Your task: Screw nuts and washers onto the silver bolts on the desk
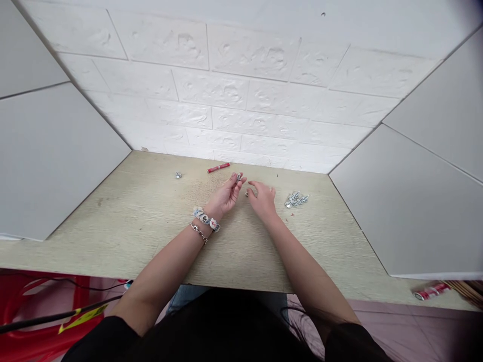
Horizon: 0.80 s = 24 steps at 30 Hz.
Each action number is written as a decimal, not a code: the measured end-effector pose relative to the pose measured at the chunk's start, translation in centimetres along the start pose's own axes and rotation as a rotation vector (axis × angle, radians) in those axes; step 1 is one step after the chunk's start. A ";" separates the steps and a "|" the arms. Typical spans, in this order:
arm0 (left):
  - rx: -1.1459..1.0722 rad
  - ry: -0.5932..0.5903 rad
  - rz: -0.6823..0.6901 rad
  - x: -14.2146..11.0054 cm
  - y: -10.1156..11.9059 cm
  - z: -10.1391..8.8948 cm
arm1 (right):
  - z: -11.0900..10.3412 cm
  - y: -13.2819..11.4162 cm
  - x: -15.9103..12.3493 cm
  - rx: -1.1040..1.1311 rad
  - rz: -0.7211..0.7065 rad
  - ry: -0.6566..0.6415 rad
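My left hand [227, 193] is raised a little above the wooden table [151, 221], its fingertips pinched on a small metal part [239, 176]. Two bracelets circle that wrist. My right hand [262, 197] rests on the table just to the right, fingers curled by another tiny metal piece [246, 194]; whether it grips it is unclear. To the right of my right hand, a small pile of silver metal parts [296, 199] lies on the table.
A red pen-like stick [218, 167] lies near the back wall. One lone metal part [178, 175] sits at the back left. White panels wall the table on both sides. A red object [430, 290] lies at the right front edge.
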<state>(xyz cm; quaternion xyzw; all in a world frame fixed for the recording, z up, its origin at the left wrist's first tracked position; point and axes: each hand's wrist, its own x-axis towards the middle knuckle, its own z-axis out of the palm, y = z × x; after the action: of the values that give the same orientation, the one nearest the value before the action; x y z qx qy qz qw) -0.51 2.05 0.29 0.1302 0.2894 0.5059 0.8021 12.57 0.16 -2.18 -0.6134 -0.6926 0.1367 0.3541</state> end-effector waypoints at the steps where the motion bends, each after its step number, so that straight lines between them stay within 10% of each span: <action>1: 0.025 0.001 -0.014 0.0 0.0 0.0 | -0.2 -0.2 0.0 0.032 -0.007 0.026; 24: 0.582 -0.143 0.039 -0.1 -1.2 -0.1 | -2.0 -1.3 0.1 0.353 -0.057 0.025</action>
<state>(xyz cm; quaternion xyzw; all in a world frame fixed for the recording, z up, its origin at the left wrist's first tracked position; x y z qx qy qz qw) 0.27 1.42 -0.40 0.3956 0.3625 0.4063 0.7396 12.88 -0.50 0.07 -0.5233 -0.6705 0.2386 0.4686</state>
